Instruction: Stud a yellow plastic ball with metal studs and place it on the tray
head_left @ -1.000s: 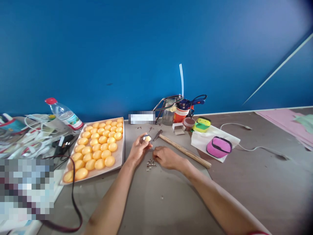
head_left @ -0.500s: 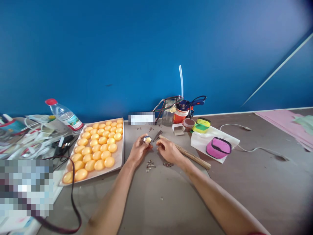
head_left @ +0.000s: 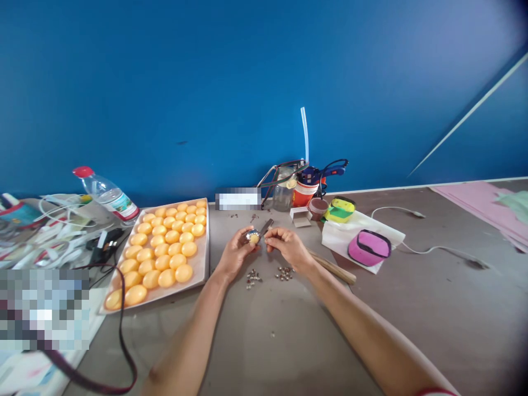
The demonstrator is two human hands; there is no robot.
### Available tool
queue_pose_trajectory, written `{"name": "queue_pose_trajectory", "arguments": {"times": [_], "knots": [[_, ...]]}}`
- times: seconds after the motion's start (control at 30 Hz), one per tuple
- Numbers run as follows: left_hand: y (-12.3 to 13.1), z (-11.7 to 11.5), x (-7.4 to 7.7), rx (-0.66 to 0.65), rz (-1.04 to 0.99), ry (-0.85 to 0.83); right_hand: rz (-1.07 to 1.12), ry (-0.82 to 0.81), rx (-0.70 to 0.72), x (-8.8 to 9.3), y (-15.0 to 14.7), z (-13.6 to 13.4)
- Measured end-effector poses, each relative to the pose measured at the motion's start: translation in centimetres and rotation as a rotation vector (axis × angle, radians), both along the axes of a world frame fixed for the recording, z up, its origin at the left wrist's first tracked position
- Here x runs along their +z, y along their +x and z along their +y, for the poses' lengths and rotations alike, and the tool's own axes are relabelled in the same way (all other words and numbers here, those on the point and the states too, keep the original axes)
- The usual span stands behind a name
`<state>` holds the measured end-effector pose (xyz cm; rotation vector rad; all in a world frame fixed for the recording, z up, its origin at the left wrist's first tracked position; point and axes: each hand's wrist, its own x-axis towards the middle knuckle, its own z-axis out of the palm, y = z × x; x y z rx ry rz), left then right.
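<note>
My left hand (head_left: 235,253) is closed round a small yellow oval piece with a shiny metal rim (head_left: 252,237), held just above the table. My right hand (head_left: 286,246) is pinched shut right beside that piece, fingertips almost touching it; what it pinches is too small to make out. Two little heaps of small metal studs (head_left: 253,278) lie on the table below my hands. A hammer with a wooden handle (head_left: 330,267) lies behind my right hand, its head near the held piece.
A tray (head_left: 203,258) of several yellow oval pieces sits at the left. A water bottle (head_left: 105,193), cables and a black cord (head_left: 124,341) crowd the far left. Jars and cups (head_left: 303,190), a yellow-green case (head_left: 340,210) and a pink pouch (head_left: 368,247) stand behind and right.
My right hand left the table near the studs and rose up to the piece in my left hand, closing into a pinch beside it. The left hand barely moved.
</note>
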<state>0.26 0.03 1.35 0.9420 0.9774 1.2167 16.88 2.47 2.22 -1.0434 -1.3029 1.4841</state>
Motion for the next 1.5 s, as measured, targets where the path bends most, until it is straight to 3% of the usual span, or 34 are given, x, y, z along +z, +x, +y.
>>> {"name": "queue_pose_trajectory", "arguments": {"times": [0.13,0.33,0.83,1.3,1.5], "knots": [[0.2,-0.1,0.2,-0.038,0.032,0.024,0.064,-0.017,-0.002,0.0,-0.4,-0.2],[0.4,-0.1,0.1,-0.063,0.043,0.032,-0.059,0.04,-0.023,0.1,-0.6,-0.3],[0.0,0.0,-0.4,-0.101,0.073,0.042,-0.033,0.001,0.033,0.4,-0.4,-0.6],[0.0,0.1,-1.0,-0.099,0.154,0.086,-0.124,0.059,0.022,0.0,-0.6,-0.5],[0.1,-0.1,-0.9,-0.106,0.201,0.094,-0.155,0.003,0.01,0.1,-0.6,-0.6]]}}
